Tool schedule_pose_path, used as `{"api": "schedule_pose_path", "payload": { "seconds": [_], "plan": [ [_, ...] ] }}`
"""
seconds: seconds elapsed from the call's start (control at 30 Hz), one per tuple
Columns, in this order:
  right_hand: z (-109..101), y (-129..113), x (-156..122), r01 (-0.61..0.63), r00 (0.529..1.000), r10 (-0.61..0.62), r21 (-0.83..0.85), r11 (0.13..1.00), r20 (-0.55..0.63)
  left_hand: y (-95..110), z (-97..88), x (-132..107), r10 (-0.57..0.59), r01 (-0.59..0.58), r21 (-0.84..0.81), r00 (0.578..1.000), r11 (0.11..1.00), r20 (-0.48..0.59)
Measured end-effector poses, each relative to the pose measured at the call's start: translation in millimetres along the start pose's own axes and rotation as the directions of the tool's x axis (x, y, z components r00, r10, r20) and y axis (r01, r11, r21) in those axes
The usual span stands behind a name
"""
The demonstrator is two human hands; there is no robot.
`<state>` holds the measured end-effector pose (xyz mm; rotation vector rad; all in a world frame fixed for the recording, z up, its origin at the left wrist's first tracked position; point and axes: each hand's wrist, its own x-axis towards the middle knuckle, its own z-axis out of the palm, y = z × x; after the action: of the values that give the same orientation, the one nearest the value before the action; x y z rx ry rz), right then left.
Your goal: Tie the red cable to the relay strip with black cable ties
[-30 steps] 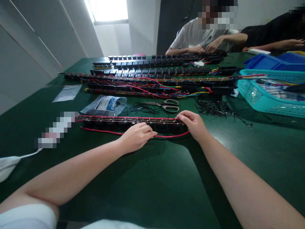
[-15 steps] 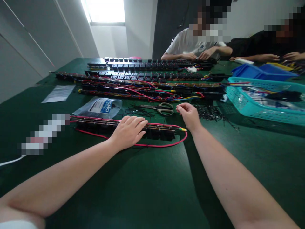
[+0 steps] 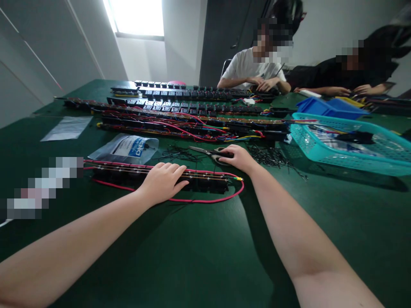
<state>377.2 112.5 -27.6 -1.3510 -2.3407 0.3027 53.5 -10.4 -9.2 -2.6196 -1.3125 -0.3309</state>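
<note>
My left hand (image 3: 162, 182) lies over a black socket strip (image 3: 208, 184), its fingers bent across the top wires and its thumb along the near side. A red cable (image 3: 208, 200) loops round the strip's right end, where a yellow-green wire end (image 3: 238, 179) shows. At the handles of the scissors (image 3: 201, 149), my right hand (image 3: 239, 158) has its fingers closed on the loops; the blades point left on the table. Just left of the scissors lie loose black cable ties (image 3: 175, 152), and a clear bag with a blue label (image 3: 128, 147) rests behind the strip.
More wired socket strips (image 3: 180, 107) lie in rows across the far table. At right stand a turquoise basket (image 3: 321, 158) and blue bins (image 3: 330, 107). A pile of black ties (image 3: 272, 158) lies nearby. Two people work with their hands at the far side.
My right hand has moved from beside the scissors onto their handles and closed there. My left hand stays on the strip. The whole view has shifted slightly.
</note>
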Motion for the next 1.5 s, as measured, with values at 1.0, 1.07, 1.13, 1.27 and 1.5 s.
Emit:
{"api": "schedule_pose_path", "payload": {
  "seconds": [1.0, 1.07, 1.13, 1.27, 1.5],
  "plan": [
    [-94.5, -44.3, -91.5, -0.289, 0.922, 0.282, -0.012, 0.957, 0.265, -2.0, 2.1, 2.1, -0.005, 0.005, -0.012, 1.000, 1.000, -0.012],
    [-91.9, -50.9, -89.7, -0.264, 0.922, 0.266, -0.045, 0.963, 0.280, -1.9, 2.0, 1.6, -0.006, 0.005, -0.014, 1.000, 1.000, -0.013],
    [-90.6, -56.7, -88.2, -0.244, 0.922, 0.252, -0.065, 0.968, 0.295, -1.8, 1.7, 1.3, -0.002, 0.002, -0.011, 1.000, 1.000, -0.011],
    [-97.3, -60.7, -89.1, -0.241, 0.918, 0.263, -0.110, 0.964, 0.296, -1.4, -0.6, 1.1, 0.007, -0.007, 0.006, 1.000, 1.000, 0.000],
    [-105.5, -56.8, -93.1, -0.274, 0.892, 0.318, -0.176, 0.946, 0.321, 1.4, -9.4, 0.1, 0.038, -0.040, 0.045, 0.998, 0.998, 0.043]
  ]
}}
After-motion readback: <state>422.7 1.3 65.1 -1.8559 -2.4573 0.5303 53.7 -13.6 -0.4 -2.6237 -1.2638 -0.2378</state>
